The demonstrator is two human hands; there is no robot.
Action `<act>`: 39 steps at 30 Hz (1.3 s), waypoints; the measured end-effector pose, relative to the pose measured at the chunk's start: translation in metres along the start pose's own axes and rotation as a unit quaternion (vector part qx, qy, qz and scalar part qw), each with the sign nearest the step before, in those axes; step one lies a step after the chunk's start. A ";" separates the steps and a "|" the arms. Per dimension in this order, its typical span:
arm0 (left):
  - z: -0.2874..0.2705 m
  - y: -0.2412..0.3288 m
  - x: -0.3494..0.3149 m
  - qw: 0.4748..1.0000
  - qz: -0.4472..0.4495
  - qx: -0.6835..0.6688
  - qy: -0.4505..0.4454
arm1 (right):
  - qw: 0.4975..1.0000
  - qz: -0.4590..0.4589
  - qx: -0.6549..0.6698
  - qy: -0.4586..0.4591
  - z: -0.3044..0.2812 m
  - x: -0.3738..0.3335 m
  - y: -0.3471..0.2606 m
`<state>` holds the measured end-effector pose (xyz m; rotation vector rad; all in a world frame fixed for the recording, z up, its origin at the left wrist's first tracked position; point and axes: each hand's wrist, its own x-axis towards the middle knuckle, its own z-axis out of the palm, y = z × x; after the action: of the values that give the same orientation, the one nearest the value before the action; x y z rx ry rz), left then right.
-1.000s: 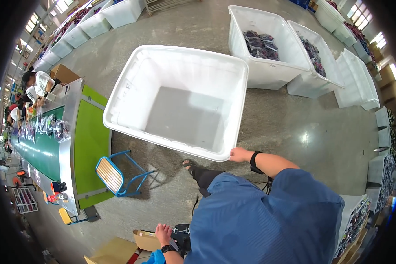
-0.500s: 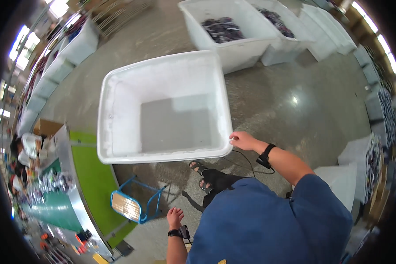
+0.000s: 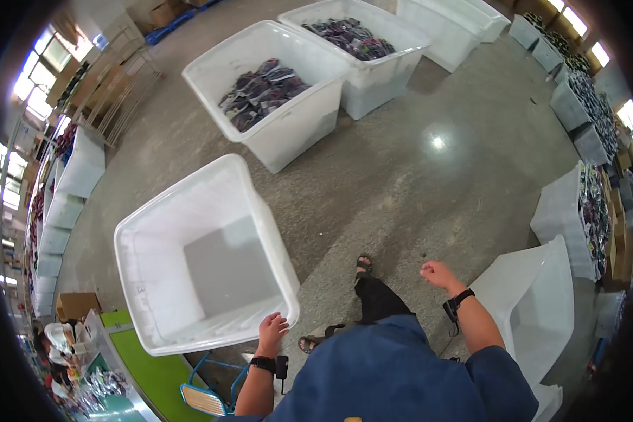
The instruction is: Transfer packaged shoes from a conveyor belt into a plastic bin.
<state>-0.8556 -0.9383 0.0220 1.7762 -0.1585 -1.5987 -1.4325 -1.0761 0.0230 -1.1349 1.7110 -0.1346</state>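
Observation:
A large white plastic bin point(image 3: 130, 281) with nothing visible inside stands to the left of my body, its rim toward me. At its near right corner is my left hand point(image 3: 271, 334), palm partly turned in and fingers loosely apart. The fingertips overlap the rim in the picture; whether they touch it I cannot tell. My right hand point(image 3: 440, 276) hangs over the floor to the right, fingers curled in and nothing visible in them. Both wrists wear black straps with small devices.
Two white bins point(image 3: 295, 144) ahead hold dark patterned pieces. An open white bin point(image 3: 541, 302) stands close on my right, with filled bins point(image 3: 555, 218) beyond. At lower left are a blue-framed stool point(image 3: 204, 399), a green table point(image 3: 151, 373) and people point(image 3: 58, 344).
My right hand has come off the bin's rim and moved right. My left hand is now at the bin's near corner. The view has turned right, and the bin appears lower left.

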 end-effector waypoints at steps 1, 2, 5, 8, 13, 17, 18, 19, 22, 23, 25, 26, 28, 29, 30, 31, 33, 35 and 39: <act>0.032 0.012 0.013 0.999 -0.021 0.017 -0.019 | 1.000 0.007 0.000 0.002 -0.022 0.015 0.002; 0.057 0.024 0.023 0.999 -0.032 0.017 -0.038 | 1.000 -0.009 -0.026 0.008 -0.039 0.028 0.002; 0.141 0.086 0.034 0.996 0.005 0.039 -0.086 | 1.000 -0.008 -0.024 0.003 -0.111 0.049 -0.022; 0.207 0.156 0.037 0.991 0.030 0.060 -0.112 | 0.999 -0.026 0.032 0.030 -0.164 0.098 -0.065; 0.238 0.217 0.094 0.990 0.041 0.087 -0.098 | 0.996 -0.075 0.039 0.043 -0.194 0.199 -0.184; 0.269 0.275 0.152 0.997 0.023 0.053 -0.049 | 0.986 -0.163 -0.020 -0.040 -0.206 0.261 -0.294; 0.273 0.288 0.170 0.997 0.030 0.039 -0.052 | 0.976 -0.199 -0.048 -0.072 -0.209 0.279 -0.318; 0.277 0.301 0.189 0.997 0.036 0.024 -0.056 | 0.976 -0.197 -0.052 -0.079 -0.216 0.295 -0.339; 0.296 0.349 0.255 0.999 0.030 -0.027 -0.020 | 0.972 -0.198 -0.101 -0.072 -0.246 0.328 -0.426; 0.304 0.363 0.272 0.998 0.028 -0.059 -0.007 | 0.972 -0.198 -0.106 -0.067 -0.260 0.337 -0.448; 0.313 0.407 0.311 0.998 0.021 -0.066 0.007 | 0.971 -0.199 -0.117 -0.068 -0.281 0.372 -0.495; 0.316 0.425 0.327 0.998 0.018 -0.064 0.013 | 0.968 -0.215 -0.114 -0.056 -0.292 0.389 -0.513; 0.312 0.456 0.359 0.996 0.011 -0.071 0.060 | 0.965 -0.227 -0.117 -0.055 -0.301 0.419 -0.558; 0.309 0.471 0.375 0.992 0.014 -0.071 0.100 | 0.961 -0.236 -0.125 -0.071 -0.303 0.432 -0.582; 0.309 0.488 0.392 0.992 0.006 -0.078 0.103 | 0.957 -0.244 -0.133 -0.086 -0.303 0.451 -0.606; 0.306 0.505 0.409 0.980 -0.016 -0.079 0.181 | 0.955 -0.242 -0.141 -0.095 -0.301 0.472 -0.628; 0.292 0.530 0.443 0.959 -0.054 -0.087 0.264 | 0.947 -0.251 -0.135 -0.150 -0.287 0.514 -0.668; 0.275 0.545 0.478 0.904 -0.081 -0.214 0.362 | 0.933 -0.258 -0.170 -0.185 -0.264 0.565 -0.707; 0.282 0.582 0.527 0.848 -0.127 -0.284 0.430 | 0.881 -0.321 -0.241 -0.251 -0.196 0.705 -0.771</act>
<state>-0.7804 -1.7655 -0.0580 1.8690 0.9096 -0.7251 -1.1274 -2.0929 0.0702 -1.8922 0.8709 0.1813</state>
